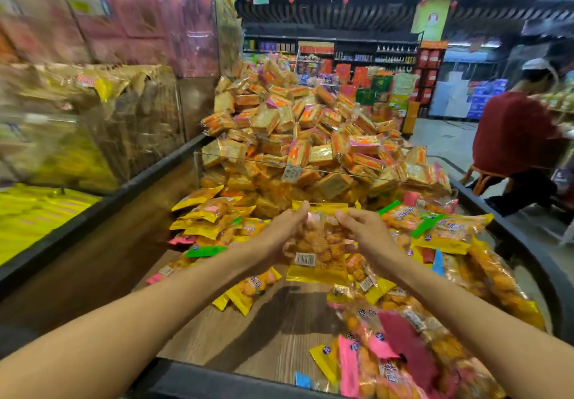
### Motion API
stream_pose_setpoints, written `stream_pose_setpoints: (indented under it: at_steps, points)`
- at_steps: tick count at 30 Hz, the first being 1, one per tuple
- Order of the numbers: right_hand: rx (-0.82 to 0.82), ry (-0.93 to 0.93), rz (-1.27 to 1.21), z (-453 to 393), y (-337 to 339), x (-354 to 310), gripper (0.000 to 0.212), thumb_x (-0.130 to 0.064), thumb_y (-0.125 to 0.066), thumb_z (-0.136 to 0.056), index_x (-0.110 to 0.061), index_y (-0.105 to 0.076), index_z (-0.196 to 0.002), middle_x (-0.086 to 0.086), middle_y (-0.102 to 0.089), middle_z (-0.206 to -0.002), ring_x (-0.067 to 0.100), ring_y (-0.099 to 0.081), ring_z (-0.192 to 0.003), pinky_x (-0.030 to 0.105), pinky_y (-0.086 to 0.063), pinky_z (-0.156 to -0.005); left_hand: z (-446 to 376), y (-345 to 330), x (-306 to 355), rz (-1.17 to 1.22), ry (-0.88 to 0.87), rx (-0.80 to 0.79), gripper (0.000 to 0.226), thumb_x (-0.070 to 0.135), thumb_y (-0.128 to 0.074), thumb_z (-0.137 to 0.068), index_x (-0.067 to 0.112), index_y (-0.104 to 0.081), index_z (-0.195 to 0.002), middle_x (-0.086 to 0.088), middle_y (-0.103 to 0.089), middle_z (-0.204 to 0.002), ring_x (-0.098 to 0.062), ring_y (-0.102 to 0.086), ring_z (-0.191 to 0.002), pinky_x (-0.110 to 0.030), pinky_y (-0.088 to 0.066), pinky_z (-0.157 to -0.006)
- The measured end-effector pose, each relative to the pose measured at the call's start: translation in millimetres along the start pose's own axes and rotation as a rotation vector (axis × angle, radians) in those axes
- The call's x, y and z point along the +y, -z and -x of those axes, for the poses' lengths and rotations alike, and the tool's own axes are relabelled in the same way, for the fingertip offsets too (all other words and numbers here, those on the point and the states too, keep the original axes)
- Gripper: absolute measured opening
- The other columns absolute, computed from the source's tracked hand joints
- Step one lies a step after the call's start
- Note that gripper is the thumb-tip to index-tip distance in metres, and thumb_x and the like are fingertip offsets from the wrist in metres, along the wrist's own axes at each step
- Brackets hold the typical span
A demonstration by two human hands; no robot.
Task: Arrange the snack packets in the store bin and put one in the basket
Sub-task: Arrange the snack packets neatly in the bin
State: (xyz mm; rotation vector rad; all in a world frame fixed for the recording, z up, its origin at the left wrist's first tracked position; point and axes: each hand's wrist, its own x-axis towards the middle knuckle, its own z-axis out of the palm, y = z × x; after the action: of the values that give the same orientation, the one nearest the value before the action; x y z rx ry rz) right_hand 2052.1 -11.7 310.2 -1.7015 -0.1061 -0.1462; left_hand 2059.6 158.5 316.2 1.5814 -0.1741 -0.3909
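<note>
Above the store bin (245, 330), both hands hold one snack packet (320, 249), clear with yellow ends and a barcode facing me. My left hand (279, 232) pinches its upper left edge and my right hand (366, 232) pinches its upper right edge. Loose snack packets (211, 215) with yellow, green and pink ends lie scattered over the bin's wooden floor, thickest at the right (447, 234) and near right corner (388, 364). No basket is in view.
A clear divider (310, 170) separates a tall heap of small square packets (310, 131) behind. Shelves of bagged goods (93, 72) rise on the left. A person in a red top (512, 131) sits at the far right, beyond the bin's dark rim (528, 243).
</note>
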Motion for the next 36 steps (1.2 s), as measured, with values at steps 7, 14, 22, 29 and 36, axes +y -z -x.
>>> stream_pose_setpoints:
  at_steps: [7,14,22,29,36]
  points:
    - [-0.037,-0.038,-0.012,-0.6,-2.8,2.0,0.048,-0.036,-0.053,-0.095,0.011,-0.06,-0.096,0.016,-0.061,-0.081,0.016,-0.065,-0.073,0.026,-0.049,-0.048,-2.4,7.4,-8.0,-0.113,-0.133,0.124,0.035,0.041,-0.047,-0.097,0.01,-0.064,-0.102,-0.005,-0.07,-0.097,-0.02,-0.067,-0.084,-0.032,-0.052,-0.071]
    - [-0.086,-0.028,-0.041,1.4,-3.7,2.5,0.035,-0.035,-0.049,-0.097,-0.006,-0.065,-0.085,0.0,-0.069,-0.072,0.014,-0.066,-0.069,0.025,-0.048,-0.047,3.1,7.8,-7.8,-0.162,-0.256,0.166,0.057,0.048,-0.045,-0.095,-0.007,-0.059,-0.091,-0.034,-0.061,-0.104,-0.034,-0.064,-0.086,-0.055,-0.05,-0.084]
    - [-0.405,-0.164,-0.052,7.3,-3.1,-3.1,0.051,-0.052,-0.072,-0.066,-0.025,-0.057,-0.107,-0.008,-0.067,-0.1,0.002,-0.068,-0.083,0.02,-0.055,-0.062,-3.9,22.0,-3.8,-0.119,-0.325,0.212,0.052,0.048,-0.045,-0.096,-0.001,-0.056,-0.081,-0.012,-0.058,-0.077,-0.022,-0.058,-0.075,-0.032,-0.044,-0.07]
    - [-0.581,-0.2,-0.002,12.1,-5.3,1.5,0.032,0.012,-0.059,-0.085,-0.007,-0.058,-0.111,0.018,-0.067,-0.078,0.029,-0.071,-0.094,0.031,-0.059,-0.081,-4.8,27.3,7.0,-0.075,-0.224,0.158,0.045,0.043,-0.041,-0.098,0.004,-0.064,-0.102,0.004,-0.069,-0.082,0.009,-0.061,-0.061,-0.009,-0.049,-0.056]
    - [-0.536,-0.263,-0.07,12.8,0.9,-8.1,0.04,0.009,-0.062,-0.08,0.007,-0.05,-0.118,0.017,-0.072,-0.083,0.031,-0.069,-0.096,0.035,-0.058,-0.083,9.7,34.0,21.0,-0.441,-0.047,-0.195,0.056,0.015,-0.079,-0.075,0.021,-0.05,-0.123,0.003,-0.066,-0.107,-0.008,-0.065,-0.09,-0.027,-0.056,-0.067]
